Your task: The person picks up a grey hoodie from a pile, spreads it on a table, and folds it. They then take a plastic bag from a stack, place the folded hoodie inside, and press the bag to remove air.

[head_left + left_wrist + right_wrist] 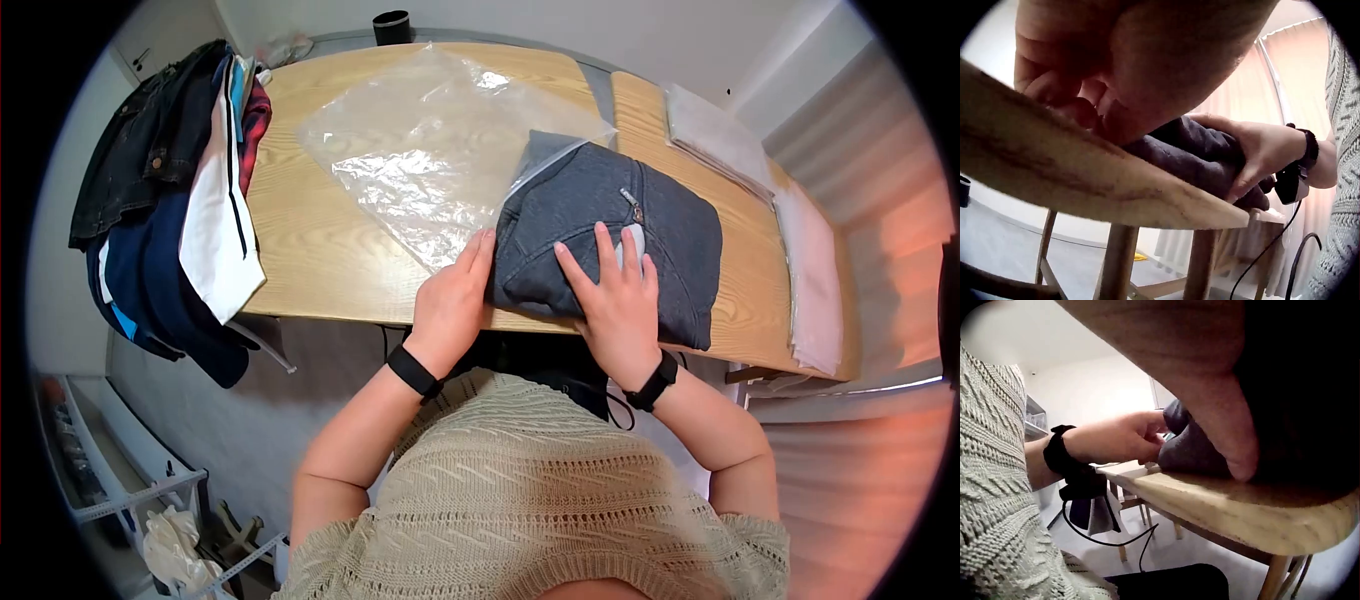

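Note:
A folded dark grey garment with a zip lies at the front edge of the wooden table. My right hand rests on top of it with fingers spread, its thumb down over the front fold in the right wrist view. A small pale patch shows between those fingers. My left hand lies against the garment's left side, fingers straight and together; its fingertips touch the side. A clear plastic bag is spread flat to the left, its edge overlapping the garment's far left corner.
Several clothes, including a dark denim jacket and a white garment, hang over the table's left end. Clear packets lie along the right side, beside curtains. A black bin stands behind the table.

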Demonstrator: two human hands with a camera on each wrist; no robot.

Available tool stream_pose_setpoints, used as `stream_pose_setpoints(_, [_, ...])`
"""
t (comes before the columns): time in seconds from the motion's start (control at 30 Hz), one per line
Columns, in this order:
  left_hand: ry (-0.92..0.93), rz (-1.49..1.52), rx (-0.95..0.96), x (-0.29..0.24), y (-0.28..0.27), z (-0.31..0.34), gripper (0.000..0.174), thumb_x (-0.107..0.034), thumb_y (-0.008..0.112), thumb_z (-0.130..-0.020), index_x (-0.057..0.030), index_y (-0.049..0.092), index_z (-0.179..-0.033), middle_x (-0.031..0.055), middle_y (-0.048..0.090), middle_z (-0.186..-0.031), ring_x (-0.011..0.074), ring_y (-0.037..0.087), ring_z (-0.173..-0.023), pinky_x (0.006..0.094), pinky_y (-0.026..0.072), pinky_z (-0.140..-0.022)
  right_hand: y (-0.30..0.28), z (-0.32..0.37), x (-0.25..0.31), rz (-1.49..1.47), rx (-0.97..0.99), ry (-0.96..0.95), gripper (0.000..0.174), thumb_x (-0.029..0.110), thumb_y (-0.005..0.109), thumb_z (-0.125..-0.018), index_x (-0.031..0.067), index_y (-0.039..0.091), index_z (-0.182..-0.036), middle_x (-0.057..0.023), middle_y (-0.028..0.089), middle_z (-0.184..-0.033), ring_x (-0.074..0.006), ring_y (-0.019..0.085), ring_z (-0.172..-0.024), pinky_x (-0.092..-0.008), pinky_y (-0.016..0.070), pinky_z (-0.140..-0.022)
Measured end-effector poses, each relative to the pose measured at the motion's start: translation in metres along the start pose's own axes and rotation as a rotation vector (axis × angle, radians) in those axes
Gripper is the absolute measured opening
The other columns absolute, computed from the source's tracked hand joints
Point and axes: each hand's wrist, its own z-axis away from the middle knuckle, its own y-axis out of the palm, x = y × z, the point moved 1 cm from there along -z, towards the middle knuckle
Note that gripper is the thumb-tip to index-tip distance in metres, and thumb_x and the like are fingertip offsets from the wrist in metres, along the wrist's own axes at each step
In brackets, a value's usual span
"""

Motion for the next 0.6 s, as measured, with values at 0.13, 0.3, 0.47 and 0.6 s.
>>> stream_pose_setpoints(0.13, [-0.036,-0.032,-0.106,0.006,0.006,0.001,0.062,0.003,0.053,-0.074,-0.0013,0.037,-0.134,0.0143,0.046,-0.133,0.0292,0.063,-0.079,0.0358,0.0516,-0.065,0.01,-0.01,-0.002,0.007,-0.039,-0.042,0.051,0.011,0.063,-0.072,0.0178,0.051,-0.121,-0.0195,0.045,-0.125,-0.038,0.046,-0.108,-0.0432,0.0463,-0.081])
stream_pose_setpoints(0.3, [-0.026,0.044,-0.226,0.003,0.006,0.002,0.063,0.004,0.052,-0.075,-0.0034,0.037,-0.135,0.0137,0.044,-0.136,0.0305,0.063,-0.079,0.0362,0.0514,-0.062,0.001,-0.029,-0.008,-0.095,-0.041,0.009,0.065,0.015,0.078,-0.059,0.0152,0.049,-0.117,-0.0178,0.05,-0.113,-0.0322,0.055,-0.097,-0.0355,0.0536,-0.06])
stream_pose_setpoints(0.47, [-0.036,0.065,-0.266,-0.009,0.0,-0.009,0.071,0.007,0.054,-0.07,-0.0042,0.035,-0.137,0.0138,0.043,-0.137,0.0323,0.062,-0.078,0.036,0.0509,-0.062,0.001,-0.048,0.004,-0.109,-0.082,0.035,0.056,0.013,0.074,-0.061,0.014,0.052,-0.112,-0.0147,0.051,-0.103,-0.0308,0.056,-0.088,-0.0361,0.0527,-0.056])
stream_pose_setpoints(0.6, [0.11,0.024,-0.309,-0.015,0.001,-0.017,0.068,0.008,0.052,-0.069,-0.0021,0.039,-0.135,0.0133,0.043,-0.138,0.0281,0.06,-0.068,0.034,0.0488,-0.058,0.003,-0.063,0.018,-0.085,-0.121,0.045,0.036,0.011,0.067,-0.066,0.0104,0.054,-0.099,-0.0122,0.052,-0.09,-0.0289,0.057,-0.077,-0.035,0.0512,-0.051])
